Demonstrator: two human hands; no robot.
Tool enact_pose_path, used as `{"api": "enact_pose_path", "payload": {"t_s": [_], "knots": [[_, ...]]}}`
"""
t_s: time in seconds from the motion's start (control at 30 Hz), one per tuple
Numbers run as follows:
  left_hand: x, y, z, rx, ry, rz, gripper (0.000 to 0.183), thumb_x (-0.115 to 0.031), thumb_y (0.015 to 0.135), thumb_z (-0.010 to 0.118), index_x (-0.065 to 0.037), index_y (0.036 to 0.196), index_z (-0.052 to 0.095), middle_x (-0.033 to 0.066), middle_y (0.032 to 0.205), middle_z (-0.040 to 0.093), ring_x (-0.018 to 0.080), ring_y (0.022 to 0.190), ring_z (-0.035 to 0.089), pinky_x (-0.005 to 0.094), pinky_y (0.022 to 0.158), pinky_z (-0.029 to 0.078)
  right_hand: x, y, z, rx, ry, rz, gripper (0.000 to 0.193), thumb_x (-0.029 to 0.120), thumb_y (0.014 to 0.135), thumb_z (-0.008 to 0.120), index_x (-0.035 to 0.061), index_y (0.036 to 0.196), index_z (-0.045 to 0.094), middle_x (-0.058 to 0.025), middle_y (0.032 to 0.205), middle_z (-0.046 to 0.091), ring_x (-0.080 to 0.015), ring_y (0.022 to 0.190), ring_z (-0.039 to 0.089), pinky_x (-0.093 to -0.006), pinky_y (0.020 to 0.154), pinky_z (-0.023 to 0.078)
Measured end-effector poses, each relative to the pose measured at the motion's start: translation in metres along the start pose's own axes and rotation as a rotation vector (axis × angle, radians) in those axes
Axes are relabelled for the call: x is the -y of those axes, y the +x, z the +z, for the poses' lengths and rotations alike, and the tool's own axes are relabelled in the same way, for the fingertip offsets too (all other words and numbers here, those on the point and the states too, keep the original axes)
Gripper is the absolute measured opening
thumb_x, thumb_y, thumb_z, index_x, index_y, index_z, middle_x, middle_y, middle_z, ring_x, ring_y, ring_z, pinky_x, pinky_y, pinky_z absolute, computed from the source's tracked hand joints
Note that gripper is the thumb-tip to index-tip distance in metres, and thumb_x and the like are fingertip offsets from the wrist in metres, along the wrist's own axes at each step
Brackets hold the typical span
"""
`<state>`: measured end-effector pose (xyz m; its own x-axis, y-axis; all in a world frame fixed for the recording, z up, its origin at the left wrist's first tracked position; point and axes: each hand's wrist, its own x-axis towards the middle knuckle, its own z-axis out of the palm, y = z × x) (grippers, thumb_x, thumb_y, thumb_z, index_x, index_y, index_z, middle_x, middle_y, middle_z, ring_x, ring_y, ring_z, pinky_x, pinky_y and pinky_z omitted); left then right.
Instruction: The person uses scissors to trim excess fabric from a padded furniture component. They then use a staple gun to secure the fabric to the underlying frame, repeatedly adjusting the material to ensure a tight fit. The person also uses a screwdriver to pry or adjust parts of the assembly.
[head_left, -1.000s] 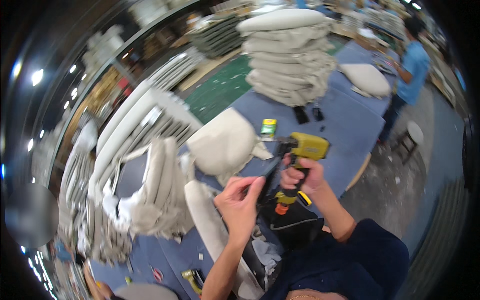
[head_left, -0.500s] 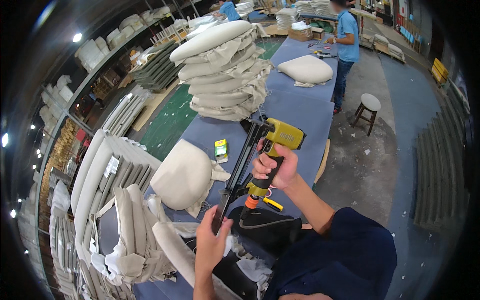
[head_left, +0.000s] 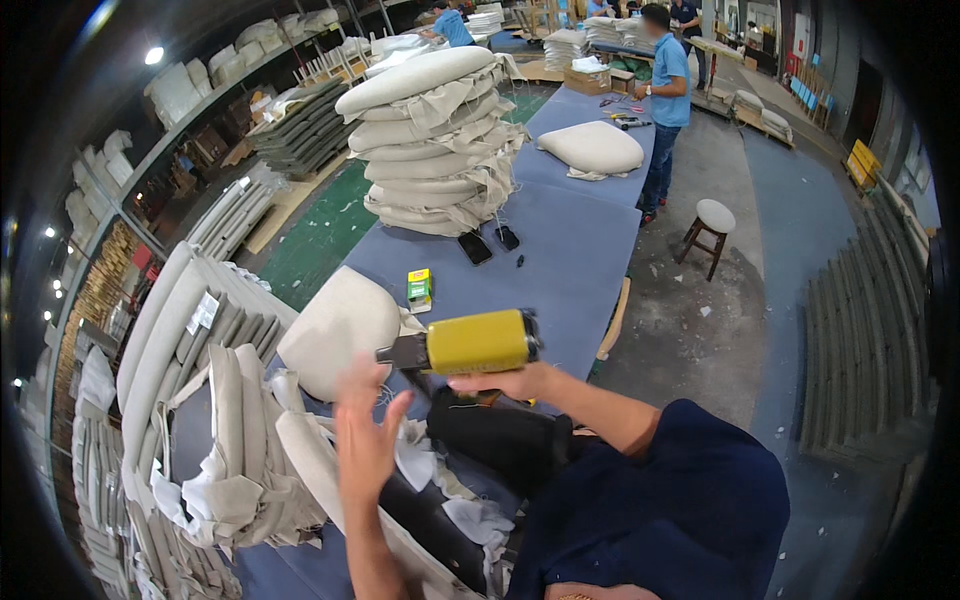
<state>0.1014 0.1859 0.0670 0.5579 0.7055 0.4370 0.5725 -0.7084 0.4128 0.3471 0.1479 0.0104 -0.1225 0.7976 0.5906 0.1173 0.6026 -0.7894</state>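
My right hand [head_left: 512,382] grips a yellow and black pneumatic staple gun [head_left: 480,342], its yellow body now level and its nose pointing left. The handle is mostly hidden behind the body. My left hand [head_left: 366,440] is raised just left of the gun's nose, thumb spread away from motion-blurred fingers, with nothing seen in it. Below the hands lies an upturned chair cushion [head_left: 310,470] with a dark underside and white fabric scraps [head_left: 478,522] on it. A beige padded seat [head_left: 335,325] rests on the blue table [head_left: 560,240] beyond my left hand.
A tall pile of beige seats [head_left: 425,140] stands farther up the table, near a phone [head_left: 474,248] and a small yellow-green box [head_left: 419,289]. More cushions [head_left: 240,430] crowd the left. A person in a blue shirt [head_left: 668,85] stands by the far end; a stool [head_left: 714,216] is on the floor.
The staple gun has come down and swung from upright to level in my right hand. My left hand has let go of the gun's lower black end and shifted left.
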Motion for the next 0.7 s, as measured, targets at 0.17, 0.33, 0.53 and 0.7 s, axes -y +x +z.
{"api": "enact_pose_path", "payload": {"t_s": [0.17, 0.33, 0.53, 0.7], "knots": [[0.079, -0.062, -0.057, 0.03, 0.651, -0.667, 0.089, -0.031, 0.088, 0.074, 0.0, 0.156, 0.025, 0.0298, 0.158, 0.028, 0.0409, 0.147, 0.031, 0.0465, 0.119, 0.026, 0.057, -0.023, -0.092, 0.124, -0.55, -0.184, 0.046, 0.019, 0.071, 0.079, -0.0005, 0.112, 0.071, -0.013, 0.092, 0.075, -0.0282, 0.074, 0.072, -0.0332, 0.068, 0.057], [0.194, -0.165, -0.096, -0.061, 0.25, -0.733, 0.087, -0.022, 0.089, 0.07, 0.01, 0.154, 0.021, 0.0306, 0.158, 0.029, 0.041, 0.147, 0.03, 0.0422, 0.12, 0.024, 0.096, -0.013, -0.131, 0.214, -0.82, -0.089, 0.049, 0.015, 0.063, 0.079, 0.0028, 0.109, 0.07, -0.0126, 0.088, 0.072, -0.0321, 0.078, 0.071, -0.037, 0.069, 0.055], [0.172, -0.184, -0.109, -0.277, 0.054, -0.718, 0.074, -0.05, 0.09, 0.069, 0.008, 0.134, 0.056, 0.029, 0.136, 0.058, 0.0372, 0.14, 0.043, 0.0454, 0.114, 0.033, 0.061, -0.004, -0.138, 0.329, -0.993, -0.127, 0.072, 0.016, 0.053, 0.08, 0.0065, 0.121, 0.062, -0.0098, 0.08, 0.066, -0.0332, 0.076, 0.068, -0.0404, 0.065, 0.053], [0.172, -0.15, -0.086, -0.136, -0.004, -0.676, 0.077, -0.021, 0.094, 0.064, 0.007, 0.154, 0.025, 0.0292, 0.155, 0.035, 0.038, 0.146, 0.034, 0.04, 0.12, 0.025, 0.014, -0.074, -0.116, 0.275, -0.919, 0.105, 0.067, 0.018, 0.054, 0.079, 0.0074, 0.119, 0.065, -0.0111, 0.082, 0.068, -0.0335, 0.077, 0.068, -0.0406, 0.067, 0.053]]}}
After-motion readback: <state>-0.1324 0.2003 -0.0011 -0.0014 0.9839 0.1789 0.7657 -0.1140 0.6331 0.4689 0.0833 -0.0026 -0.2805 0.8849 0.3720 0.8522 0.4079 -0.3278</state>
